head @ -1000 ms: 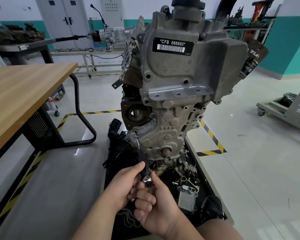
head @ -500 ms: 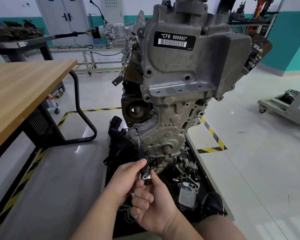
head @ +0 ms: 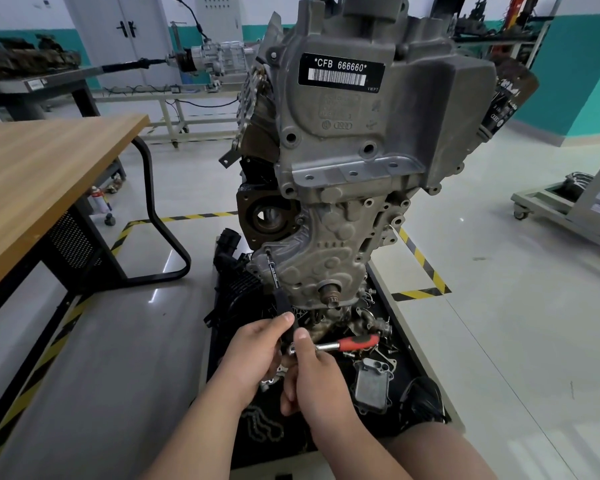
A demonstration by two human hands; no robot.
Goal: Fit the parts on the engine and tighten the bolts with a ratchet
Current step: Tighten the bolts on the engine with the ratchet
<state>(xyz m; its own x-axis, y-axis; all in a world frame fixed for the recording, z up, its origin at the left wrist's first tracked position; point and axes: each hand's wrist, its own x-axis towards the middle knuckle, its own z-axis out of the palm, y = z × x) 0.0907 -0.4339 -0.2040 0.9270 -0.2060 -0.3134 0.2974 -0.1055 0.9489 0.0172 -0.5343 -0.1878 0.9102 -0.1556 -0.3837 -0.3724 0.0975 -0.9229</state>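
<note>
The grey engine [head: 343, 161] stands upright on its black tray [head: 413, 358]. A black extension bar [head: 273, 275] runs from a bolt on the lower timing cover [head: 326, 258] down to the ratchet [head: 347, 344], whose red handle points right. My left hand [head: 257, 351] pinches the bar's lower end between thumb and fingers. My right hand [head: 312, 379] grips the ratchet's chrome head, thumb on top. The bar's tip sits at the cover's left edge, and the socket end is hidden.
Loose bolts, brackets, a chain and a grey oil cooler [head: 373, 386] lie in the tray. A black intake part [head: 236, 271] stands left of the engine. A wooden table [head: 42, 174] is at the left, and a wheeled stand [head: 568, 209] at the right.
The ratchet's red handle has swung out to the right into view. Both hands stay at the tool's head below the engine.
</note>
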